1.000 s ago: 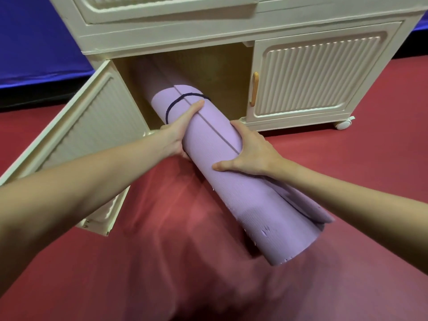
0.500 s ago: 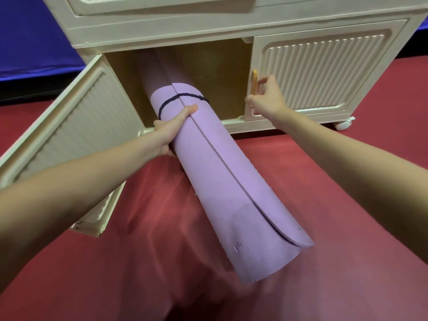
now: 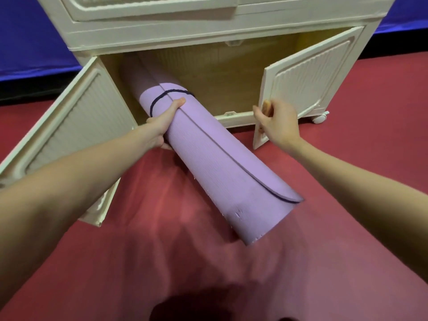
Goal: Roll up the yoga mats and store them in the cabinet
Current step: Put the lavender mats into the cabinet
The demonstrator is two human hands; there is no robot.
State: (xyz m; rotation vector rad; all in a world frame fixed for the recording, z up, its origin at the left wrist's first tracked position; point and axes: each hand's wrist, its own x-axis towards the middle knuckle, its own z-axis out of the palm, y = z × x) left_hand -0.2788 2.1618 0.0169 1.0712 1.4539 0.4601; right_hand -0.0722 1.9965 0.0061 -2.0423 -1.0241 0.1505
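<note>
I see left hand (image 3: 162, 126) gripping rolled purple mat (image 3: 222, 163), far end inside cabinet (image 3: 208, 33) ahead; right hand (image 3: 276, 125) pinches right door (image 3: 305, 82) handle (image 3: 266, 107), door ajar.

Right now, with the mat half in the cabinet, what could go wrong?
1. Only the left hand grips the purple rolled mat; its long free end overhangs the floor and could sag or slip.
2. The single dark band sits at the far end, so the near flap may unroll.
3. The right hand holds the right door only partly open; the mat could catch on it.
</note>
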